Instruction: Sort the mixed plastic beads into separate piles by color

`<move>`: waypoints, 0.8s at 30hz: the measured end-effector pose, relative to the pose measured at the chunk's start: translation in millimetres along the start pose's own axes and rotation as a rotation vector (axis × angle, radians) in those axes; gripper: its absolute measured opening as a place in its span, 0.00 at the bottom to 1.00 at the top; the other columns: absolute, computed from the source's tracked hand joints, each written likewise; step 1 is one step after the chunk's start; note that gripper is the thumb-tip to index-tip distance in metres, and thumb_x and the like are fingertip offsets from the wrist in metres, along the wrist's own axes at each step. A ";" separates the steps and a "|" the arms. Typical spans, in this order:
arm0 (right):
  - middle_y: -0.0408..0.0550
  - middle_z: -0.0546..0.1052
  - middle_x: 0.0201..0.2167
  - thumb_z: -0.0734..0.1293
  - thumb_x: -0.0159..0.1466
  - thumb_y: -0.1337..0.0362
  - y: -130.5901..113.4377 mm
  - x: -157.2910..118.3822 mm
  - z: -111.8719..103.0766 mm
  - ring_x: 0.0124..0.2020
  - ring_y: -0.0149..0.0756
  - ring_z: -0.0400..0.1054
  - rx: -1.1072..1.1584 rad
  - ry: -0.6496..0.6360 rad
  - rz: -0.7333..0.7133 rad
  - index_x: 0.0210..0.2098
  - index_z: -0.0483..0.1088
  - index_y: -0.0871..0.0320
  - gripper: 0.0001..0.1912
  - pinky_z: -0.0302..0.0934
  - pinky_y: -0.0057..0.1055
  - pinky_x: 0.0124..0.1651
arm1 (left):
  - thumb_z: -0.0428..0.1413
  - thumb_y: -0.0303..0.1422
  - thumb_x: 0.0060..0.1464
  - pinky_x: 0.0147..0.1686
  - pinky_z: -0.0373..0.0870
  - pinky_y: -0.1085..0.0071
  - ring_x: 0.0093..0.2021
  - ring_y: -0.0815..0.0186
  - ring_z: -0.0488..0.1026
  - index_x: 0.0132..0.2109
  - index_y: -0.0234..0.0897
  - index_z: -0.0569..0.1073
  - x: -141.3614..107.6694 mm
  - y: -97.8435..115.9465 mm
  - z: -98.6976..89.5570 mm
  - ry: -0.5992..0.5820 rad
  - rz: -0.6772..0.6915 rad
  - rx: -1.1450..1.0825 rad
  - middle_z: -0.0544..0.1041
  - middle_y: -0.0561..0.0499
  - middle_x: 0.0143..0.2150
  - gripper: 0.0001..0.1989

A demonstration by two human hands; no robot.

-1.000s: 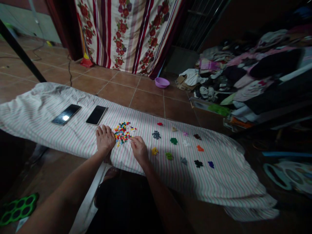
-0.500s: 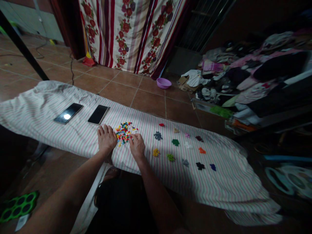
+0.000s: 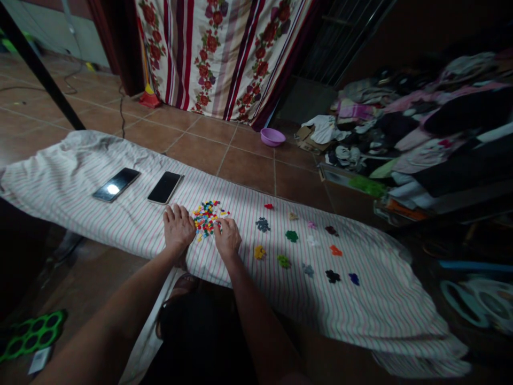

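A mixed heap of small coloured pieces (image 3: 206,218) lies on the striped cloth (image 3: 224,192). My left hand (image 3: 178,227) rests flat at the heap's left edge, fingers stretched out. At the right edge, my right hand (image 3: 227,237) has its fingers bent and pressed together at the pieces; anything between the fingertips is too small to make out. Single-colour piles spread to the right, among them dark grey (image 3: 263,224), yellow (image 3: 259,252), dark green (image 3: 292,236), lime green (image 3: 284,261), orange (image 3: 335,250) and black (image 3: 332,276).
Two phones (image 3: 117,185) (image 3: 165,187) lie on the cloth left of the heap. Beyond it, a purple basin (image 3: 273,137) stands on the tiled floor. Clothes are piled (image 3: 401,117) at the right. A green holder with round openings (image 3: 34,337) is at the lower left.
The whole view has shifted slightly, so things appear a little further right. Both hands stay at the heap, with the right fingers drawn slightly closer together.
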State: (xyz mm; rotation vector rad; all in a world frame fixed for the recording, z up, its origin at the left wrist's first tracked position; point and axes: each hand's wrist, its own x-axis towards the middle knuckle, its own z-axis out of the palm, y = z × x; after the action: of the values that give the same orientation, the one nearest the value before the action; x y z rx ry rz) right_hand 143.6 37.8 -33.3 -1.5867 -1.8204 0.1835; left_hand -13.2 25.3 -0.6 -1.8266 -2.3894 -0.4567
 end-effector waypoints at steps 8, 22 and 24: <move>0.48 0.76 0.45 0.64 0.65 0.63 3.0 2.5 -4.4 0.42 0.36 0.71 0.141 -0.005 0.053 0.42 0.77 0.53 0.11 0.63 0.29 0.45 | 0.41 0.35 0.61 0.65 0.53 0.44 0.70 0.38 0.53 0.63 0.19 0.65 0.2 0.0 -0.3 0.000 -0.002 0.007 0.64 0.26 0.67 0.29; 0.47 0.78 0.44 0.63 0.64 0.67 4.6 0.7 -5.8 0.38 0.35 0.72 0.189 -0.028 0.045 0.43 0.77 0.53 0.13 0.64 0.30 0.44 | 0.41 0.35 0.62 0.65 0.52 0.45 0.70 0.37 0.53 0.63 0.17 0.65 0.3 -1.2 0.8 0.005 0.006 -0.006 0.63 0.24 0.67 0.29; 0.47 0.78 0.43 0.62 0.64 0.68 4.1 0.4 -6.8 0.37 0.34 0.71 0.200 -0.016 0.042 0.43 0.76 0.54 0.12 0.64 0.30 0.44 | 0.41 0.35 0.62 0.65 0.52 0.45 0.70 0.37 0.53 0.63 0.17 0.64 0.4 -1.1 0.6 0.002 0.002 -0.008 0.62 0.24 0.67 0.29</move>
State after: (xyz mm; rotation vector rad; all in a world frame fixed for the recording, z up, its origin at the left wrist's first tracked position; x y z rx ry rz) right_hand 150.9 36.9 -30.2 -1.4868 -1.7231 0.3867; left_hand -14.2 25.5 -1.2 -1.8314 -2.3874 -0.4674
